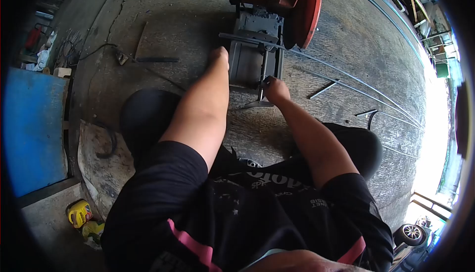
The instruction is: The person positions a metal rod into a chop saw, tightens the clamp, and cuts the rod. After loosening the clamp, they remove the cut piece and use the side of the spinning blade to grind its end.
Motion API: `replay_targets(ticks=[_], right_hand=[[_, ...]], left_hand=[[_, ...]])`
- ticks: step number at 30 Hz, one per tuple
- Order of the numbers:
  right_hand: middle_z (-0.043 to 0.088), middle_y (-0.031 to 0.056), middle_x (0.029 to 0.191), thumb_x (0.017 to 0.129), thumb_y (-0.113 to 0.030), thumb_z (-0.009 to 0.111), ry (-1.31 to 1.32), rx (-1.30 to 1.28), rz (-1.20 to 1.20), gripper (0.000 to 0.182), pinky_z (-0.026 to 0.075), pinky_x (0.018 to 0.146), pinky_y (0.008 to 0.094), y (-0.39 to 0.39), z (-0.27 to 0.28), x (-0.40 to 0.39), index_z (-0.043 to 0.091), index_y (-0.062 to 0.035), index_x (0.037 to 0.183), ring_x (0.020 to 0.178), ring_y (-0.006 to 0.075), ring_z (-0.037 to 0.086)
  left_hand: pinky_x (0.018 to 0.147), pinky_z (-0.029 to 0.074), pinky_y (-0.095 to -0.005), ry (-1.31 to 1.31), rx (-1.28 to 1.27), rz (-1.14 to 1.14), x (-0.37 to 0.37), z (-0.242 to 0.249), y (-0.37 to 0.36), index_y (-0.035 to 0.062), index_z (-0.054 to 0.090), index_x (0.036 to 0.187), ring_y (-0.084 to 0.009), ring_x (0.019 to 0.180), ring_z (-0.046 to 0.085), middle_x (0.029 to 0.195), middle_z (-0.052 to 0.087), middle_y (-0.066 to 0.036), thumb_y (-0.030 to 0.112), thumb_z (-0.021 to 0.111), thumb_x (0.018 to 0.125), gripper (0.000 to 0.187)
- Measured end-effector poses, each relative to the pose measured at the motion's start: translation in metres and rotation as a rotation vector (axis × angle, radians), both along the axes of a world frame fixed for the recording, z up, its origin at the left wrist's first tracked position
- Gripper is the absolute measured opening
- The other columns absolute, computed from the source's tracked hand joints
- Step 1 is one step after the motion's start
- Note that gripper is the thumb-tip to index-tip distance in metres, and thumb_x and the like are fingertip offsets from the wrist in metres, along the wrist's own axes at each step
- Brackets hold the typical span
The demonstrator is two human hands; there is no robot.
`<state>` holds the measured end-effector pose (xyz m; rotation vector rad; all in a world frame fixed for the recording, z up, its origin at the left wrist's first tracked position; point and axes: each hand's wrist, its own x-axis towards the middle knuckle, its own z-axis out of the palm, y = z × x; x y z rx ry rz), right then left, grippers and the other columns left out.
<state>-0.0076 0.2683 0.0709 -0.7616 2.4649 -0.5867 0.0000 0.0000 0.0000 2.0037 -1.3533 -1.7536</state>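
In front of me on the floor stands a chop saw with a red wheel guard [310, 12] and a dark metal base [243, 69]. Thin metal rods [326, 66] run through its vise and out to the right, their short ends sticking out on the left. My right hand [277, 90] is closed at the vise screw [264, 67], just above its T-shaped handle [259, 104]. My left hand [221, 54] is by the left edge of the base, below the rod ends. Its fingers are mostly hidden in shadow.
Short cut pieces lie on the floor, one dark bar [157, 60] at left and one rod piece [322, 89] at right. A cable [99, 49] runs along the left. Further out are a blue panel [34, 128], a yellow container [79, 213] and a car wheel [411, 234].
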Motion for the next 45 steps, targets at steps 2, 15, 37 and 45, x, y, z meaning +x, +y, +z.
replay_targets(ticks=[2, 15, 37, 45], right_hand=[[0.067, 0.0201, 0.095, 0.083, -0.027, 0.055, 0.064, -0.029, -0.277, 0.030, 0.050, 0.083, 0.0449, 0.007, -0.011, -0.013, 0.066, -0.0037, 0.100, 0.095, 0.0375, 0.063], [0.056, 0.0147, 0.117, 0.087, -0.039, 0.059, -0.775, -0.858, -0.944, 0.051, 0.051, 0.077, 0.0390, 0.055, -0.221, -0.220, 0.049, -0.0078, 0.126, 0.103, 0.0332, 0.057], [0.048, 0.0145, 0.127, 0.085, -0.042, 0.061, -0.549, -0.664, -1.274, 0.059, 0.048, 0.087, 0.0411, 0.016, -0.182, -0.240, 0.046, -0.0067, 0.129, 0.114, 0.0359, 0.049], [0.046, 0.0140, 0.129, 0.084, -0.042, 0.061, -0.556, -0.667, -1.275, 0.060, 0.047, 0.088, 0.0415, 0.027, -0.186, -0.245, 0.045, -0.0062, 0.130, 0.116, 0.0361, 0.047]], left_hand=[[0.086, 0.048, -0.0512, 0.172, -0.016, 0.091, -0.004, 0.024, 0.003, 0.0060, 0.048, 0.129, -0.0362, 0.115, 0.052, 0.132, 0.048, -0.019, 0.027, 0.059, 0.086, 0.049], [0.103, 0.036, -0.0409, 0.175, -0.034, 0.132, -0.065, -0.041, -0.027, -0.0047, 0.051, 0.125, -0.0321, 0.124, 0.047, 0.135, 0.048, -0.023, 0.042, 0.068, 0.083, 0.065], [0.050, 0.041, -0.0183, 0.503, 0.076, 0.353, -0.073, -0.065, -0.047, 0.0099, 0.062, 0.090, -0.0092, 0.067, 0.056, 0.087, 0.064, 0.000, 0.014, 0.069, 0.085, 0.009], [0.057, 0.053, -0.0234, 0.495, 0.001, 0.342, -0.074, -0.066, -0.042, 0.0020, 0.058, 0.099, -0.0175, 0.073, 0.059, 0.092, 0.061, -0.009, 0.017, 0.068, 0.086, 0.023]])
